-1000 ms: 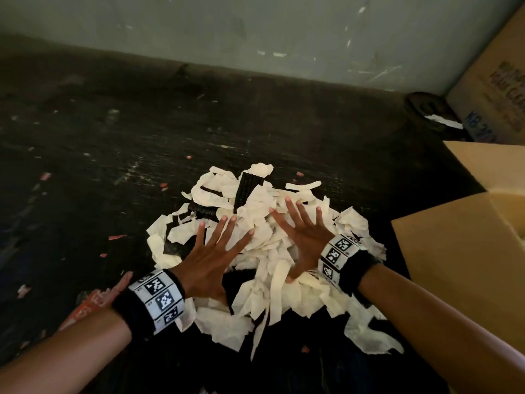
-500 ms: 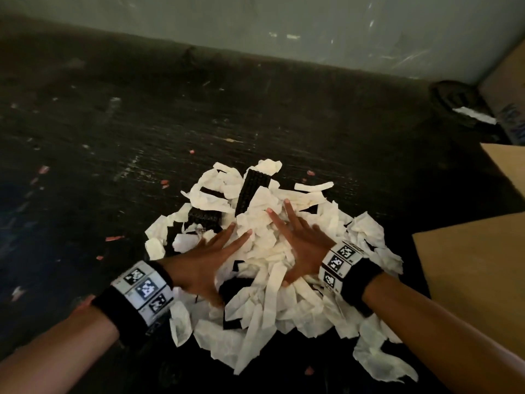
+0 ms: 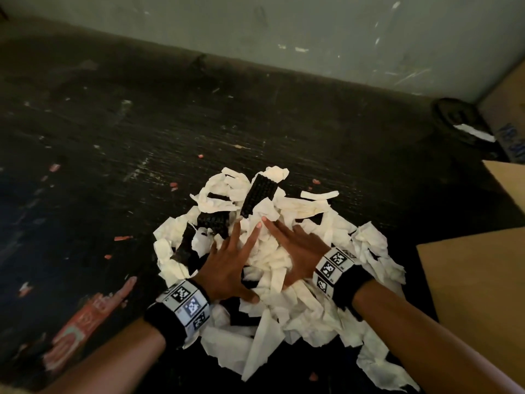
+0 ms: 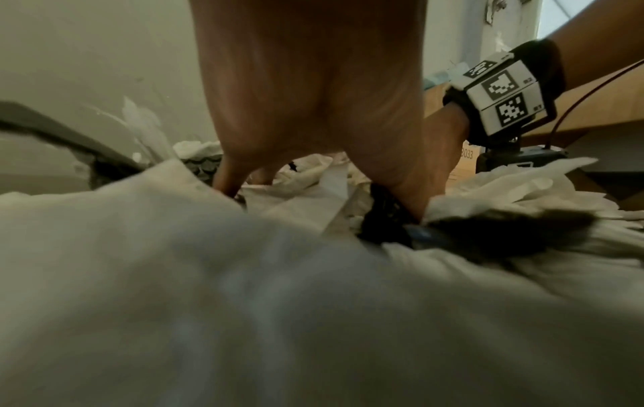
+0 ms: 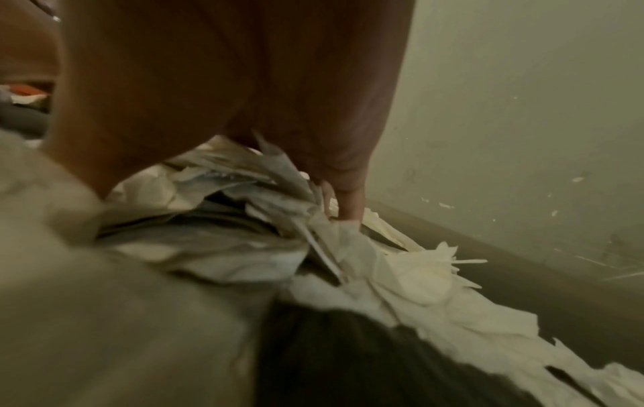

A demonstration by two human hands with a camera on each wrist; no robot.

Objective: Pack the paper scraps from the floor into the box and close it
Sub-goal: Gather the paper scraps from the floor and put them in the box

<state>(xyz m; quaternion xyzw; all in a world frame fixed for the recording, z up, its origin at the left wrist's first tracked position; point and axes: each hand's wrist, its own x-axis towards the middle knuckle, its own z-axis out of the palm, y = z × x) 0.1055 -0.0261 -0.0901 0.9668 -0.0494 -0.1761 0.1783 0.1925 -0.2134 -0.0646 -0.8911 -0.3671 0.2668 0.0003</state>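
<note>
A heap of white paper scraps [image 3: 284, 280] with a few black textured pieces [image 3: 257, 194] lies on the dark floor. My left hand [image 3: 241, 240] lies on the heap's left side with fingers straight and spread, some sunk into the paper. From the right, my right hand [image 3: 287, 237] presses in the same way, and the fingertips of both nearly meet at the top. The left wrist view shows my left palm [image 4: 306, 96] over scraps [image 4: 244, 303]. In the right wrist view, my right hand [image 5: 244, 96] pushes into paper [image 5: 383, 275]. The tan cardboard box [image 3: 477, 294] stands at the right with a flap open.
A pale wall [image 3: 312, 32] runs along the back. A black round object [image 3: 454, 118] and a printed carton [image 3: 511, 132] sit in the far right corner. A red wrapper [image 3: 85, 317] and small red bits lie on the floor at left.
Both hands have slid inward across the heap until their fingertips nearly meet, bunching the scraps between them. The view has swung a little to the left.
</note>
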